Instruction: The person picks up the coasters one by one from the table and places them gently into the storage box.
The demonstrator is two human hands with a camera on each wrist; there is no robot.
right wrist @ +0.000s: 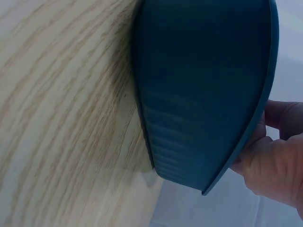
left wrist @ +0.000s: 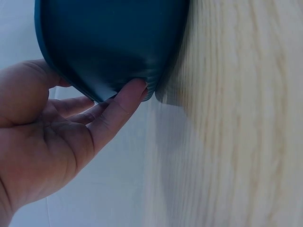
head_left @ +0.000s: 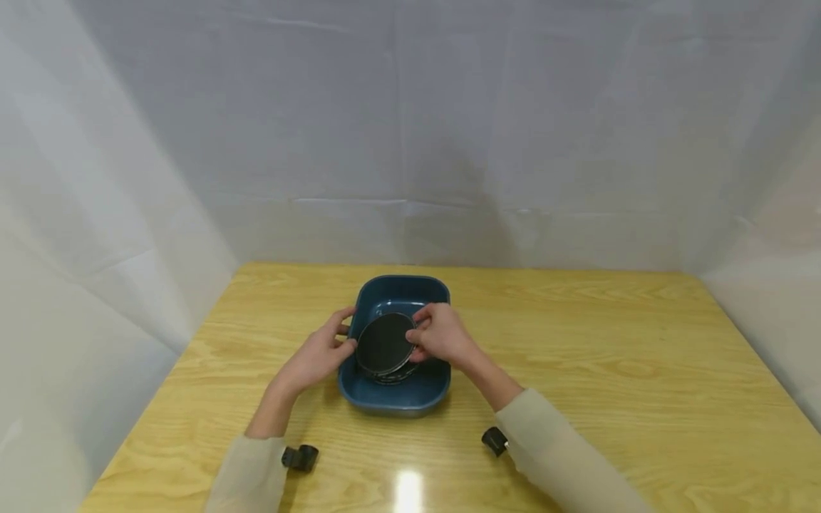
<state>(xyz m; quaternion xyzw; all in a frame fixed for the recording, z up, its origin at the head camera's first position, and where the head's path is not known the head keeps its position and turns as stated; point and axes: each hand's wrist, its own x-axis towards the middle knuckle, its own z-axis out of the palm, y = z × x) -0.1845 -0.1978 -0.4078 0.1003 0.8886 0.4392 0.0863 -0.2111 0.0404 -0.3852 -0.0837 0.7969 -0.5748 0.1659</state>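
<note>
A deep blue plastic basin [head_left: 403,406] with rounded corners stands on the table. Inside it, a round black disc [head_left: 385,343] with a thin pale rim lies tilted over more round pieces [head_left: 394,376], mostly hidden beneath. My right hand [head_left: 442,335] reaches over the basin's right side and pinches the disc's right edge, thumb on top. At the opposite side, my left hand [head_left: 318,358] holds the basin's left rim, its thumb tip close to the disc's left edge. In the left wrist view, one finger [left wrist: 118,111] lies along the basin's outer wall.
The wood-grain table [head_left: 609,370] stretches far to the right of the basin. White sheeting [head_left: 398,142] hangs behind the table and along both sides. A small black device [head_left: 300,457] sits at the left cuff, another [head_left: 494,441] at the right.
</note>
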